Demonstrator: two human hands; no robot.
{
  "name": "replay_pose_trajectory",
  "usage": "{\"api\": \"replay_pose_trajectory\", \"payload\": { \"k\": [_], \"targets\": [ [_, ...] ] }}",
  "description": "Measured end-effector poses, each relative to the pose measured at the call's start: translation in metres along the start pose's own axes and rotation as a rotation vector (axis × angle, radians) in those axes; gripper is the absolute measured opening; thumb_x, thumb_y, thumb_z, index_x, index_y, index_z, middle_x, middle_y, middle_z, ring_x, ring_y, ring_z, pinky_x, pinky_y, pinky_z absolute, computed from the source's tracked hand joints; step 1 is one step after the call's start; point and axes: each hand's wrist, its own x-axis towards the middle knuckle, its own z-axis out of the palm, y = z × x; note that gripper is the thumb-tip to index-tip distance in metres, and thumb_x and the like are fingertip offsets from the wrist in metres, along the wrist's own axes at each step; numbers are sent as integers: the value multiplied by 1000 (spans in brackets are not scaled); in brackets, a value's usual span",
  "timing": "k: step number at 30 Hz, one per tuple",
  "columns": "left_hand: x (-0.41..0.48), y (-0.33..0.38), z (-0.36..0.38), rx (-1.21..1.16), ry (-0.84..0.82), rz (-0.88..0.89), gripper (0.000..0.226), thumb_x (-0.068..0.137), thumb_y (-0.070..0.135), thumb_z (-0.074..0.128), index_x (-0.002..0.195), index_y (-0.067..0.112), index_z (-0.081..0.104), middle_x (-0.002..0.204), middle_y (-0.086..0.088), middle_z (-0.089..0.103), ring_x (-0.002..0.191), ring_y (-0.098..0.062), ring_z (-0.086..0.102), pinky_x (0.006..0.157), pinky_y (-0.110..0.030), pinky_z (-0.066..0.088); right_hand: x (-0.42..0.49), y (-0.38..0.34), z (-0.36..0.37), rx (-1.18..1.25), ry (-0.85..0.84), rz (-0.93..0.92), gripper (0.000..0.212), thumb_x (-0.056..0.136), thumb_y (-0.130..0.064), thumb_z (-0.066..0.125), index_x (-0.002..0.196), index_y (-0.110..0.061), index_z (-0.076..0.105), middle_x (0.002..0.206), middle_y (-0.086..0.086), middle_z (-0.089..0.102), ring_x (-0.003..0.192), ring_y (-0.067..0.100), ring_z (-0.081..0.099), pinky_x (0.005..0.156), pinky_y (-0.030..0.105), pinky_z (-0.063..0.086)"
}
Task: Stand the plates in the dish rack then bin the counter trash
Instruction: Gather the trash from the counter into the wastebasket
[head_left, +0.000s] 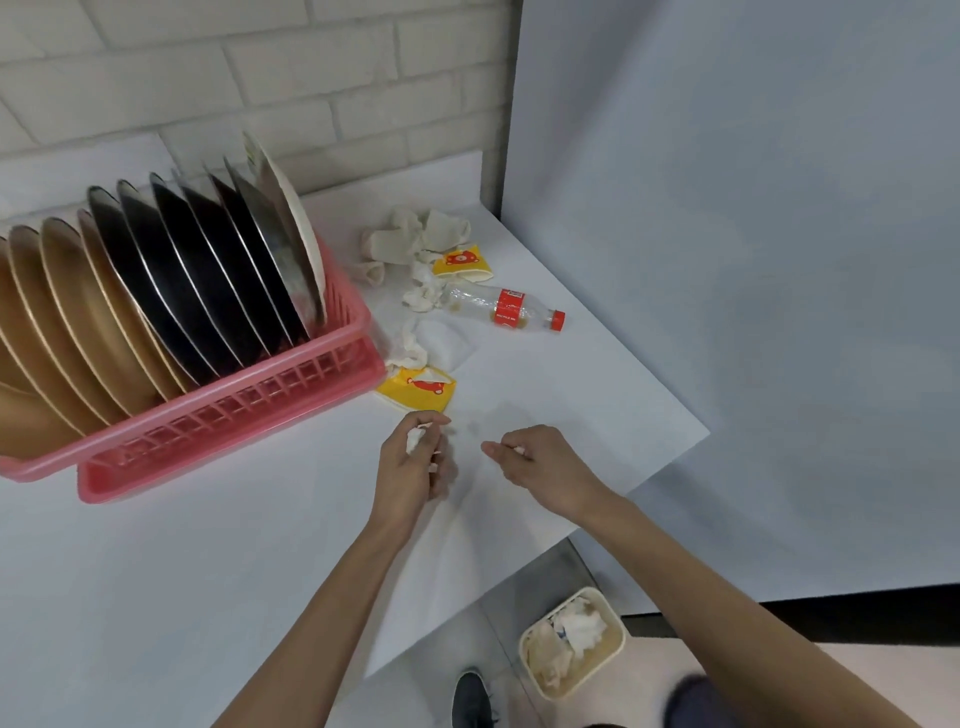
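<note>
Dish rack (234, 410) holds plates (208, 275); bin (597, 669) holds tissues (582, 626); left fingers (431, 417) clutch tissue (415, 439); right fingers (496, 451) pinch scrap (519, 451).

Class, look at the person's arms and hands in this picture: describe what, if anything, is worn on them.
No sleeves show on the left forearm or the right forearm; both are bare to the frame edge. The left hand and right hand wear no gloves, and no watch, bracelet or ring is visible.
</note>
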Motion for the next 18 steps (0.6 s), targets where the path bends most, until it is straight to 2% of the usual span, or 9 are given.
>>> {"api": "replay_pose_trajectory", "payload": {
  "k": [2, 3, 6, 8, 12, 15, 18],
  "targets": [
    [-6, 3, 10, 28, -31, 30, 18, 104, 8, 43, 100, 3, 60, 62, -6, 46, 45, -17, 45, 40, -18, 26, -7, 2, -4, -51, 13, -13, 61, 97, -40, 56, 53, -2, 36, 53, 8, 30, 47, 14, 29, 54, 29, 27],
    [-10, 4, 15, 40, -43, 31, 19, 104, 8, 42, 97, 2, 59, 59, -6, 46, 43, -16, 43, 40, -17, 24, -11, 4, -6, -57, 23, -3, 63, 97, -42, 56, 52, -6, 32, 53, 7, 26, 48, 15, 26, 54, 30, 25],
    [-24, 2, 27, 67, -92, 9, 34, 104, 21, 48, 73, 8, 54, 55, -2, 39, 43, -14, 31, 41, -19, 20, -26, 11, -10, 19, 56, 72, 58, 99, -44, 49, 54, -16, 26, 51, 0, 24, 48, 15, 25, 54, 28, 26],
    [-33, -1, 34, 102, -108, -4, 47, 103, 35, 50, 60, 15, 43, 53, 1, 34, 44, -13, 27, 42, -21, 20, -39, 17, -11, 113, 69, 118, 54, 101, -41, 42, 55, -16, 31, 50, -4, 29, 47, 14, 28, 57, 28, 31],
    [-56, -11, 49, 121, -122, -94, 55, 102, 48, 42, 58, 17, 30, 55, -2, 25, 46, -13, 20, 46, -23, 15, -69, 27, -15, 112, 30, 74, 47, 104, -28, 35, 61, -11, 36, 56, 4, 32, 52, 16, 30, 58, 29, 30],
    [-78, -20, 59, 153, -146, -102, 55, 104, 42, 41, 55, 18, 30, 54, -1, 25, 45, -12, 19, 45, -21, 16, -93, 42, -17, 56, -28, 30, 31, 102, -21, 41, 74, -15, 54, 63, 0, 48, 58, 12, 42, 58, 25, 34],
    [-99, -27, 69, 201, -168, -69, 55, 106, 33, 42, 54, 15, 37, 49, 2, 30, 41, -10, 23, 42, -20, 22, -116, 55, -16, 103, -45, -4, 17, 100, -24, 50, 89, -19, 60, 72, -10, 57, 64, 1, 51, 62, 13, 38]
  ]
}}
